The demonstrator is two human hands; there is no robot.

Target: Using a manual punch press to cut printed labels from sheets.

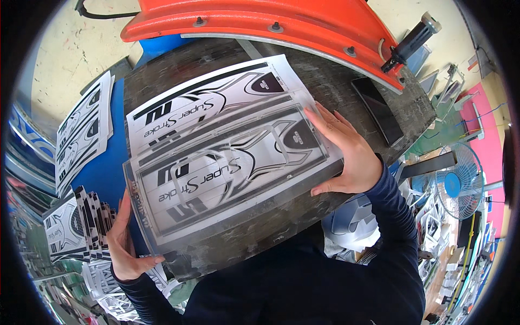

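A clear rectangular plastic cutting die (216, 212), with raised blade outlines, lies over a white sheet printed in black and grey (162, 116). The sheet's far half sticks out beyond the die. My left hand (125, 250) grips the die's left end, fingers along its side and thumb at the near corner. At the right end, my right hand (351, 154) holds the die between the thumb on the near edge and the fingers at the far corner. Some fingertips are hidden. Die and sheet rest on a dark, scuffed work surface (216, 250).
An orange metal press beam (260, 15) with bolts spans the far side; a black handle (409, 46) sits at its right end. A black phone (378, 111) lies at right. Printed sheets (81, 132) and stacked cut pieces (89, 225) stand left. A blue fan (457, 184) is far right.
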